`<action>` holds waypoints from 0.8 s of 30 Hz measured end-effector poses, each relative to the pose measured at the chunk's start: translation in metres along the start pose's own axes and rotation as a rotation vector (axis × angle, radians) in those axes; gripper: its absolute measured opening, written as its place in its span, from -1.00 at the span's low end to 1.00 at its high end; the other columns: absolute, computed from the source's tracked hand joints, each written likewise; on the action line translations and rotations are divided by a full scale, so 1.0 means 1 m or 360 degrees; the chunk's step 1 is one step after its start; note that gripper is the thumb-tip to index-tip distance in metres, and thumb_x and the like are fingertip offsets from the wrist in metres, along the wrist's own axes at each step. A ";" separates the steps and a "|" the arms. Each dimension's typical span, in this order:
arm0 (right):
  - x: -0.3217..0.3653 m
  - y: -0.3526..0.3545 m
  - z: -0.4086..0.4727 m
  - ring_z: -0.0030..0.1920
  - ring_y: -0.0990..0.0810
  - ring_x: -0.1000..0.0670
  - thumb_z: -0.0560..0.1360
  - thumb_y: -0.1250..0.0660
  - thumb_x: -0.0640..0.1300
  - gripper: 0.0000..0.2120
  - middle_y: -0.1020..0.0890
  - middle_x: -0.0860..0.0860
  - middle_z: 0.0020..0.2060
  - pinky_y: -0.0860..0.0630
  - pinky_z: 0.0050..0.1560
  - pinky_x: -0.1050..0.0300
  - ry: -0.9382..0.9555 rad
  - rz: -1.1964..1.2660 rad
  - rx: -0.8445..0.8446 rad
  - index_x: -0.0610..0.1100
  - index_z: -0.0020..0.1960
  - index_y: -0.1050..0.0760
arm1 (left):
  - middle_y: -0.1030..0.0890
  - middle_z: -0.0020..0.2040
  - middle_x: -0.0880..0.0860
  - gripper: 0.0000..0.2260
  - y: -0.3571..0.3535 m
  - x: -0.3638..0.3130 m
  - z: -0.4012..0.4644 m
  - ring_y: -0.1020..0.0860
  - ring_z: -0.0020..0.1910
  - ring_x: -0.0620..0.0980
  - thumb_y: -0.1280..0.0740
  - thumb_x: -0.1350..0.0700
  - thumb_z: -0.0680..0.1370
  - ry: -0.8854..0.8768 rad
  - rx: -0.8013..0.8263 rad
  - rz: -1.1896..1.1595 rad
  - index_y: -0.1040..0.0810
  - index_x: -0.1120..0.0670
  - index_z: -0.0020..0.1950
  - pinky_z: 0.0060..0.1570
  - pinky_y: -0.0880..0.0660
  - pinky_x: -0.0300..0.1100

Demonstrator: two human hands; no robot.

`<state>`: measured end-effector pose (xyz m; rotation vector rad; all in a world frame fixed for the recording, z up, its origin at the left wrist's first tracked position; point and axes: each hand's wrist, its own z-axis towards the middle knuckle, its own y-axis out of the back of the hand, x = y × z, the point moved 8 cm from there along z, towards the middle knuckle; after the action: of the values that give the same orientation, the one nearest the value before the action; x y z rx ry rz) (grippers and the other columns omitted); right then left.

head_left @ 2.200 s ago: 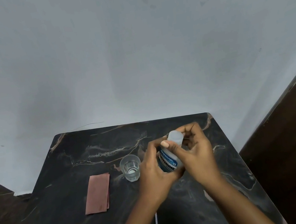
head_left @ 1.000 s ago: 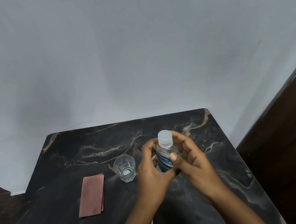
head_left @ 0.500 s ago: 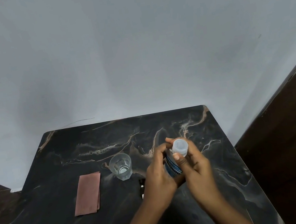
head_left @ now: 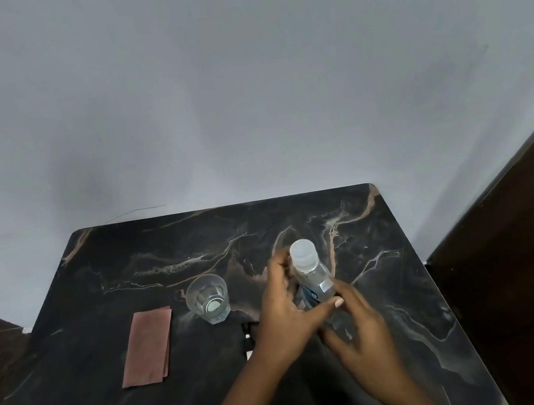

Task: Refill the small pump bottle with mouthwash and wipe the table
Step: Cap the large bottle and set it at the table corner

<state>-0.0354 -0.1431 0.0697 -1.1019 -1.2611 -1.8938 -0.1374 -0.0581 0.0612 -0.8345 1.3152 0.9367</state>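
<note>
Both hands grip the mouthwash bottle (head_left: 313, 280). L hand (head_left: 283, 307) wraps round its side, thumb across the front. R hand (head_left: 361, 330) sits lower, fingers curled at the bottle's bottom end. So both grips are clamped on the bottle, not apart.

Bottle is held up over the table (head_left: 128, 257), tipped a bit, w/ its pale cap (head_left: 302, 254) pointing up and away. Cap looks on.

What's new: half a sec ago the R fingers were up at the cap, like twisting it. Now the R hand has slid down to the base and the cap stands bare. That prob means the cap is loose, or the hand is re-gripping for another twist. Can't tell which.

A small glass (head_left: 207, 298) stands just left of the hands, w/ a bit of clear stuff at the bottom. A pink cloth (head_left: 148, 346) lies flat, left of the glass, not touched. A small dark thing (head_left: 248, 338) lies on the table by the L wrist, partly hidden; maybe the pump top, but can't be sure. The small pump bottle itself isn't clear to see.

Task is early: no pouring yet, no wiping yet. Next, cap needs to come off, then pour slow so it won't spill.
</note>
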 end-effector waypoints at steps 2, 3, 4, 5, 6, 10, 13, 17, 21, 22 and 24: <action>-0.009 0.010 0.006 0.15 -0.59 0.17 0.41 -0.40 -0.42 -0.49 -0.62 0.11 0.14 -0.47 0.13 0.39 0.0003 -0.0124 -0.0211 -0.12 0.32 -0.50 | -0.53 0.29 -0.12 -0.27 -0.014 0.004 0.009 -0.53 0.31 -0.12 -0.59 0.19 0.32 0.0011 0.0034 0.0054 -0.32 -0.21 0.35 0.21 -0.49 -0.31; -0.016 0.014 0.010 0.11 -0.61 0.12 0.41 -0.39 -0.43 -0.53 -0.64 0.08 0.10 -0.50 0.11 0.33 -0.0031 -0.0143 -0.0285 -0.14 0.28 -0.52 | -0.51 0.31 -0.14 -0.26 -0.021 0.005 0.014 -0.50 0.33 -0.14 -0.58 0.18 0.34 0.0009 0.0070 0.0089 -0.30 -0.19 0.38 0.25 -0.47 -0.31; -0.025 0.018 0.013 0.09 -0.63 0.07 0.41 -0.38 -0.45 -0.56 -0.65 0.04 0.06 -0.54 0.11 0.23 -0.0073 -0.0137 -0.0333 -0.16 0.24 -0.54 | -0.48 0.35 -0.16 -0.24 -0.030 0.007 0.020 -0.47 0.36 -0.16 -0.57 0.17 0.36 0.0010 0.0117 0.0134 -0.27 -0.17 0.42 0.30 -0.44 -0.30; -0.034 0.021 0.017 0.05 -0.64 0.02 0.41 -0.36 -0.46 -0.60 -0.65 0.00 0.02 -0.57 0.08 0.10 -0.0110 -0.0116 -0.0366 -0.19 0.20 -0.55 | -0.43 0.40 -0.18 -0.21 -0.038 0.009 0.026 -0.42 0.40 -0.19 -0.57 0.15 0.37 0.0018 0.0168 0.0164 -0.23 -0.16 0.47 0.33 -0.40 -0.32; -0.042 0.024 0.023 0.00 -0.65 -0.01 0.41 -0.35 -0.48 -0.65 -0.66 -0.03 -0.03 -0.59 0.03 -0.02 -0.0139 -0.0088 -0.0397 -0.22 0.15 -0.56 | -0.36 0.45 -0.22 -0.15 -0.046 0.012 0.032 -0.35 0.44 -0.25 -0.56 0.14 0.38 0.0036 0.0212 0.0179 -0.16 -0.16 0.52 0.34 -0.36 -0.40; -0.081 0.041 0.053 -0.04 -0.65 -0.05 0.44 -0.34 -0.46 -0.70 -0.66 -0.06 -0.07 -0.60 -0.01 -0.09 -0.0270 0.0020 -0.0580 -0.23 0.11 -0.54 | -0.04 0.54 -0.35 -0.05 -0.066 0.022 0.054 -0.05 0.49 -0.46 -0.53 0.09 0.42 0.0068 0.0224 0.0297 0.06 -0.24 0.57 0.32 -0.13 -0.63; -0.120 0.059 0.085 -0.01 -0.65 -0.08 0.49 -0.37 -0.34 -0.75 -0.66 -0.08 -0.02 -0.60 0.02 -0.07 -0.0413 0.0034 -0.0736 -0.19 0.15 -0.52 | -0.27 0.45 -0.28 -0.28 -0.074 0.033 0.063 -0.22 0.40 -0.49 -0.49 0.11 0.46 0.0074 0.0199 0.0384 -0.18 -0.25 0.46 0.39 -0.24 -0.48; -0.171 0.083 0.132 0.08 -0.62 -0.10 0.53 -0.35 -0.22 -0.68 -0.63 -0.13 0.12 -0.60 0.07 -0.07 -0.0581 -0.0051 -0.0846 -0.17 0.26 -0.43 | -0.43 0.34 -0.18 -0.48 -0.089 0.076 0.042 -0.40 0.35 -0.26 -0.46 0.07 0.49 0.0256 0.0516 0.0563 -0.36 -0.16 0.39 0.40 -0.34 -0.28; -0.210 0.095 0.178 0.16 -0.59 -0.16 0.56 -0.33 -0.16 -0.65 -0.58 -0.15 0.19 -0.59 0.13 -0.13 -0.0662 -0.0157 -0.0794 -0.17 0.30 -0.35 | -0.15 0.56 -0.04 -0.32 -0.096 0.137 0.010 -0.12 0.56 -0.12 -0.40 0.08 0.50 0.0411 0.0799 0.0959 -0.19 0.01 0.56 0.43 0.10 -0.54; -0.217 0.096 0.189 0.15 -0.59 -0.18 0.56 -0.33 -0.16 -0.67 -0.58 -0.16 0.19 -0.59 0.12 -0.13 -0.0673 -0.0180 -0.0787 -0.16 0.28 -0.35 | -0.04 0.60 -0.03 -0.34 -0.095 0.151 0.006 -0.03 0.58 -0.11 -0.34 0.09 0.55 0.0477 0.0782 0.0994 -0.12 0.03 0.59 0.46 0.15 -0.48; -0.230 0.097 0.207 0.14 -0.60 -0.20 0.57 -0.32 -0.15 -0.70 -0.58 -0.17 0.19 -0.58 0.11 -0.10 -0.0698 -0.0179 -0.0789 -0.15 0.24 -0.33 | -0.03 0.61 0.00 -0.49 -0.089 0.171 0.005 -0.02 0.59 -0.09 -0.23 0.08 0.64 0.0570 0.0603 0.0893 -0.18 0.03 0.57 0.54 0.08 -0.27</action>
<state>0.2166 0.0227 -0.0493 -1.8148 -1.1109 -2.1945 -0.0515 -0.0754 -0.1102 -0.3422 2.0275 0.9412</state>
